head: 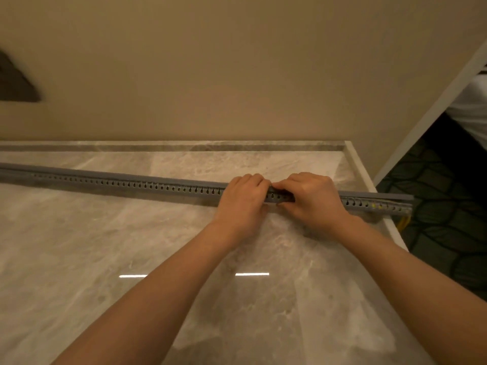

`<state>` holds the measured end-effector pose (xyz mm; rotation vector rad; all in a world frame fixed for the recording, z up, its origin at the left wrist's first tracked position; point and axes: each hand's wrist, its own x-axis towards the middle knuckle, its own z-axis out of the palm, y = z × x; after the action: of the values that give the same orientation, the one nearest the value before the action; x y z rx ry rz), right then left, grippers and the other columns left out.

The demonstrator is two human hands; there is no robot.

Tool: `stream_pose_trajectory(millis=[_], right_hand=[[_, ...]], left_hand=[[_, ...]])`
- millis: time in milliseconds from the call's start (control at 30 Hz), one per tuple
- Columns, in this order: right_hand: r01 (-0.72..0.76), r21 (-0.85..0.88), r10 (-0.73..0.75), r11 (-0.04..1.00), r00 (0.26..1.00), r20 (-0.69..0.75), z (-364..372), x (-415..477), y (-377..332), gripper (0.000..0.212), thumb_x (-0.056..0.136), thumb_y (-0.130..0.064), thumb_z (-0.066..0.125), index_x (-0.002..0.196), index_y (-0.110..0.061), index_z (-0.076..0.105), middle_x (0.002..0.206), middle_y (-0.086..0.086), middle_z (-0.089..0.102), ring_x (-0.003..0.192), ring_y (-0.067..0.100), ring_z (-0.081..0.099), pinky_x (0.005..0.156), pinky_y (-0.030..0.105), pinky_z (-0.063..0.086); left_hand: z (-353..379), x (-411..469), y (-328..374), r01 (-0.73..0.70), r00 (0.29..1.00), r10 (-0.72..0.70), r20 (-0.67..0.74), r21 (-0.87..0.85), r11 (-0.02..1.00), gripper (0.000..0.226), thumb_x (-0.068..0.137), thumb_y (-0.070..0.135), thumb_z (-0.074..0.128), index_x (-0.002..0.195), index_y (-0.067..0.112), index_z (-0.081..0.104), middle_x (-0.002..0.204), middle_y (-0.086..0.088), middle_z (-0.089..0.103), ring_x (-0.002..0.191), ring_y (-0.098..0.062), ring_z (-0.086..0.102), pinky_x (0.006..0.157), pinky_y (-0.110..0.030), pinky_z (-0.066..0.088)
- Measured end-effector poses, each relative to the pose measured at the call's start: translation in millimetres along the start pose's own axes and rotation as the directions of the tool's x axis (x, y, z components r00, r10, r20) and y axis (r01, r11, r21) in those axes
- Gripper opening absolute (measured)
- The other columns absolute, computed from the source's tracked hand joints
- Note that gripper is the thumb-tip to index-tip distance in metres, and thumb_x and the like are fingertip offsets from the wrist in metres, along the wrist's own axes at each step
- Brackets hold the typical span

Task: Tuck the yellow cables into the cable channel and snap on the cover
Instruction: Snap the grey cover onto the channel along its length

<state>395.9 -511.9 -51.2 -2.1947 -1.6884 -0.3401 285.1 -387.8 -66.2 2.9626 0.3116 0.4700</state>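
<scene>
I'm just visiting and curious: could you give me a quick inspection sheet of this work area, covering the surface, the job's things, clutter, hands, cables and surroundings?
Surface: glossy marble-look countertop, raised rim at back and right.
Job's things: long grey slotted cable channel lying across the counter; grey cover along its top.
Clutter: nothing seen.
Hands: left hand and right hand side by side, pressing on the channel.
Cables: yellow cables peeking out at the channel's right end.
Surroundings: beige wall; dark patterned carpet at right.

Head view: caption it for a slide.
Both hands, left hand and right hand, press on the long grey slotted cable channel on the marble table.
</scene>
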Motion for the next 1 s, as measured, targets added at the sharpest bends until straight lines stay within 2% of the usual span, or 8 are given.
stream_pose_trajectory(millis=[100, 233, 500, 600, 667, 767, 867, 1000], right_hand=[[-0.067, 0.007, 0.067, 0.998, 0.998, 0.016, 0, -2, -5, 0.033, 0.069, -0.019, 0.078, 0.101, -0.012, 0.071, 0.080, 0.007, 0.071, 0.073, 0.029, 0.065, 0.059, 0.036, 0.053], [-0.166, 0.021, 0.166, 0.986, 0.986, -0.003, 4, -5, -11, 0.031, 0.075, -0.018, 0.072, 0.106, -0.012, 0.069, 0.088, 0.007, 0.071, 0.081, 0.028, 0.064, 0.066, 0.040, 0.052], [-0.288, -0.008, 0.288, 0.958, 0.955, 0.074, -1, -14, -6, 0.038, 0.075, -0.016, 0.071, 0.112, -0.014, 0.065, 0.105, 0.002, 0.069, 0.098, 0.023, 0.059, 0.077, 0.035, 0.047], [-0.317, -0.052, 0.321, 0.947, 0.941, 0.105, -11, -22, 5, 0.038, 0.074, -0.020, 0.072, 0.111, -0.014, 0.066, 0.103, 0.003, 0.069, 0.099, 0.024, 0.058, 0.077, 0.039, 0.049], [-0.314, -0.084, 0.322, 0.946, 0.940, 0.113, -19, -27, 12, 0.035, 0.075, -0.023, 0.073, 0.108, -0.014, 0.067, 0.100, 0.004, 0.069, 0.097, 0.024, 0.059, 0.075, 0.041, 0.050], [-0.279, -0.130, 0.294, 0.951, 0.949, 0.111, -25, -29, 20, 0.034, 0.074, -0.030, 0.074, 0.104, -0.015, 0.068, 0.095, 0.004, 0.069, 0.093, 0.023, 0.060, 0.069, 0.036, 0.050], [-0.202, -0.198, 0.236, 0.959, 0.957, 0.166, -27, -25, 25, 0.035, 0.078, -0.038, 0.070, 0.107, -0.018, 0.067, 0.094, 0.002, 0.067, 0.090, 0.021, 0.059, 0.066, 0.031, 0.043], [-0.140, -0.171, 0.174, 0.975, 0.964, 0.199, -28, -23, 31, 0.034, 0.079, -0.039, 0.068, 0.106, -0.018, 0.066, 0.092, 0.002, 0.066, 0.087, 0.021, 0.059, 0.067, 0.033, 0.045]], left_hand=[[1, 3, -5, -0.059, 0.998, 0.059, 0.008, 0.065, 0.996, 0.024, 0.093, 0.024, 0.049, 0.115, 0.016, 0.054, 0.107, -0.002, 0.058, 0.096, -0.020, 0.051, 0.076, -0.028, 0.033], [-1, 6, -13, -0.155, 0.987, 0.148, 0.066, 0.120, 0.981, 0.027, 0.093, 0.021, 0.049, 0.119, 0.014, 0.051, 0.108, -0.003, 0.057, 0.097, -0.021, 0.052, 0.073, -0.030, 0.036], [-4, 13, -18, -0.210, 0.976, 0.199, 0.089, 0.134, 0.969, 0.025, 0.092, 0.027, 0.048, 0.112, 0.014, 0.054, 0.104, -0.004, 0.058, 0.094, -0.022, 0.053, 0.064, -0.029, 0.027], [-3, 14, -18, -0.202, 0.977, 0.192, 0.091, 0.118, 0.972, 0.026, 0.092, 0.031, 0.049, 0.112, 0.015, 0.053, 0.104, -0.003, 0.058, 0.095, -0.021, 0.053, 0.065, -0.029, 0.031], [-4, 14, -18, -0.198, 0.977, 0.186, 0.105, 0.114, 0.974, 0.028, 0.092, 0.033, 0.048, 0.113, 0.015, 0.053, 0.106, -0.003, 0.058, 0.097, -0.021, 0.053, 0.068, -0.030, 0.036], [-5, 14, -17, -0.193, 0.977, 0.179, 0.114, 0.122, 0.974, 0.028, 0.093, 0.034, 0.048, 0.113, 0.015, 0.053, 0.106, -0.002, 0.057, 0.096, -0.021, 0.053, 0.065, -0.028, 0.032], [-7, 12, -14, -0.163, 0.981, 0.147, 0.124, 0.132, 0.978, 0.029, 0.093, 0.036, 0.046, 0.115, 0.016, 0.052, 0.107, -0.001, 0.057, 0.096, -0.019, 0.053, 0.067, -0.028, 0.037], [-10, 11, -8, -0.114, 0.981, 0.085, 0.172, 0.164, 0.980, 0.032, 0.094, 0.036, 0.045, 0.119, 0.017, 0.050, 0.112, -0.001, 0.056, 0.099, -0.019, 0.052, 0.073, -0.030, 0.042]])
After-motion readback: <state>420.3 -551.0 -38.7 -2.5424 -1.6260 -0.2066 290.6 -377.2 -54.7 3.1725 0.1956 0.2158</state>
